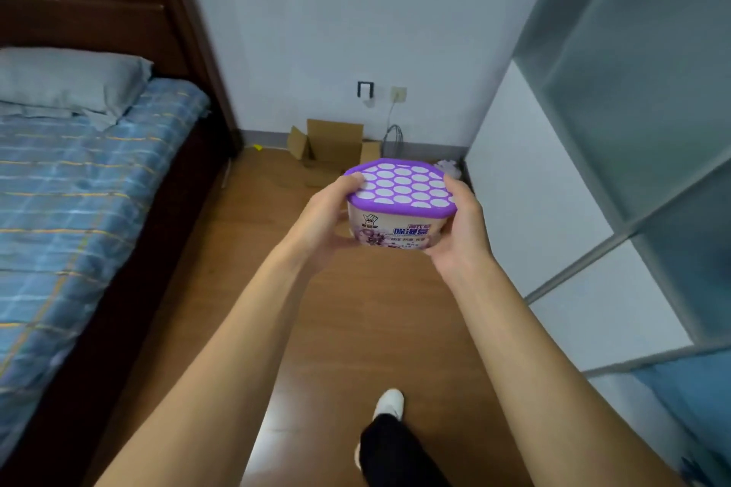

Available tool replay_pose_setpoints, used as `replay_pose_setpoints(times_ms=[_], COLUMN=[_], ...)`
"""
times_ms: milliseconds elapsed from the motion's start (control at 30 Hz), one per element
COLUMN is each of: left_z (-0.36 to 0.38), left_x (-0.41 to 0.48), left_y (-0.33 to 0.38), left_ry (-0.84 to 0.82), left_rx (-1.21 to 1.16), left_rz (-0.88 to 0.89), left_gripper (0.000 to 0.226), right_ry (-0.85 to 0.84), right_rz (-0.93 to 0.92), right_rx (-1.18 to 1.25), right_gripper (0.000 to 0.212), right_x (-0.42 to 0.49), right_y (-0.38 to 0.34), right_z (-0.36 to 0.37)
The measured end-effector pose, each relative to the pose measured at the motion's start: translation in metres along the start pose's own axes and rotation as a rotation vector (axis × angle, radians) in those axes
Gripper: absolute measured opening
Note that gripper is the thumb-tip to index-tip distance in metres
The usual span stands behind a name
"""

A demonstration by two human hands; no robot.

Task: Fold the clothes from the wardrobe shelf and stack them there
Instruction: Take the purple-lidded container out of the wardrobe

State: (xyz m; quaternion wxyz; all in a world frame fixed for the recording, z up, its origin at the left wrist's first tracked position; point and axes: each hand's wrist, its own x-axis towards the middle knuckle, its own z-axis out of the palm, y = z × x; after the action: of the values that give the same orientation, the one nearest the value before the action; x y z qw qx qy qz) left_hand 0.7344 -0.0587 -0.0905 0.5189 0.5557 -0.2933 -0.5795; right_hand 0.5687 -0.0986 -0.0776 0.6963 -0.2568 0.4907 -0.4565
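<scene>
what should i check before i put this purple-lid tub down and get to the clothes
1. Grip: left hand and right hand both hold the tub by its sides: ok.
2. Purple lid on the tub: ok.
3. Tub upright: ok.
4. Wooden floor ahead bare up to the cardboard box: ok.
5. Hands free for folding: not ok.
6. Clothes on the shelf behind the frosted door: cannot tell.
</scene>
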Motion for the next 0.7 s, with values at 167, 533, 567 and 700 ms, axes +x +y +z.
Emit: replay_pose_setpoints(times_ms=[167,533,567,700], left_z=[-0.027,-0.064,-0.068,-0.093], left_x=[0.073,0.282,0.299,0.368], left_y=[0.011,0.091,0.097,0.116], left_ry=[0.050,0.221,0.230,0.259], left_rx=[0.019,0.000,-0.002,0.024], left_rz=[-0.055,-0.081,-0.075,-0.023], left_gripper=[0.048,0.053,0.053,0.030], right_ry=[0.009,-0.138,-0.145,-0.190], right_rz=[0.054,0.201,0.221,0.279], right_rx=[-0.048,-0.223,-0.251,-0.305], right_gripper=[0.037,0.038,0.042,0.061], right_x=[0.092,0.298,0.313,0.378], right_y=[0.003,-0.053,-0.059,-0.073], right_z=[0.031,0.109,0.118,0.155])
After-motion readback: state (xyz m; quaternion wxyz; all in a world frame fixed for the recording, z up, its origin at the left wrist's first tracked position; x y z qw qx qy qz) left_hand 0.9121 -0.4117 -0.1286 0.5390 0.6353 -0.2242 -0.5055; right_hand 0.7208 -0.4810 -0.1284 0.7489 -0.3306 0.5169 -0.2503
